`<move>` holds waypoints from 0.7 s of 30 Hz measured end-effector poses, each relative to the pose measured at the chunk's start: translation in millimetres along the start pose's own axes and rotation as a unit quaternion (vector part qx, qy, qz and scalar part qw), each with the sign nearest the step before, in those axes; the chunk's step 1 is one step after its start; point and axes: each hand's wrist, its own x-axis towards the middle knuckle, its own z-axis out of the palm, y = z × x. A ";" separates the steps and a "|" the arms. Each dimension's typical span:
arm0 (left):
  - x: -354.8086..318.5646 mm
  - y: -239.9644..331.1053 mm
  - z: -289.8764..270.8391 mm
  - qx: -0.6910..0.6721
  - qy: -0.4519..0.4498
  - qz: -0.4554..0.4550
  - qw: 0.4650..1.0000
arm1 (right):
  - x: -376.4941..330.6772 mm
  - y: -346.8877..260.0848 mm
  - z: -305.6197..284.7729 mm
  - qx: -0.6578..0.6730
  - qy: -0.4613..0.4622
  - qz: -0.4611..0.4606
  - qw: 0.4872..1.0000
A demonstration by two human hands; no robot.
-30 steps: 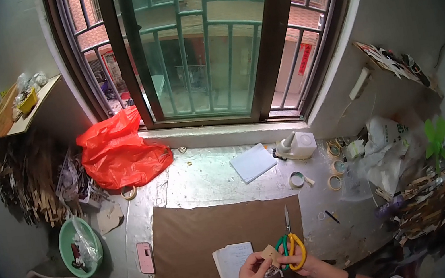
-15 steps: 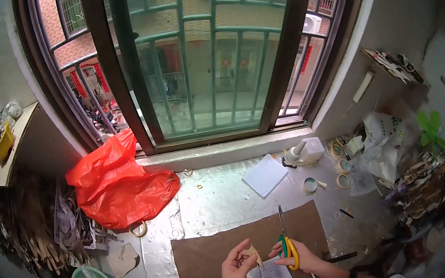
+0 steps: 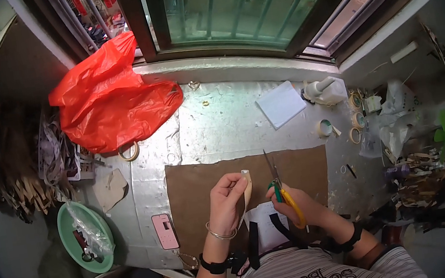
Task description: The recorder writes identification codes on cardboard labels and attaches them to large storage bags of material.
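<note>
My left hand (image 3: 225, 203) is closed in a pinch on a narrow beige strip (image 3: 248, 186), whose pale end points up past the fingertips. The material of the strip is too small to tell. In my right hand (image 3: 301, 203) is a pair of scissors (image 3: 285, 195) with yellow and green handles. Its blades point away from me, slightly parted and apart from the strip. Both hands hover over a brown sheet (image 3: 190, 192) on the table. Below and between them lies a white paper with faint writing (image 3: 267, 225), partly covered by black straps.
A red plastic bag (image 3: 114, 106) lies at the far left, and a green basin (image 3: 66, 237) stands at the left. A pink phone (image 3: 164, 232) lies beside the brown sheet. White papers (image 3: 280, 104), a white bottle (image 3: 333, 91) and tape rolls (image 3: 323, 128) sit at the far right.
The view has tilted down, showing more of my arms and shirt. The beige strip has turned so its end points upward. The scissor blades look more parted.
</note>
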 end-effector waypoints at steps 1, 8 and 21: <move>-2.6 -0.7 -2.2 -0.024 0.005 -0.006 1.000 | 2.0 -6.4 1.7 -0.084 -0.025 0.003 0.996; -18.5 -10.5 12.8 -0.032 0.012 -0.006 0.999 | -17.5 -13.5 6.5 -0.299 -0.031 0.001 0.954; -38.1 -46.0 29.7 -0.052 0.072 0.027 0.996 | -43.4 -18.7 -4.5 -0.384 -0.077 0.027 0.920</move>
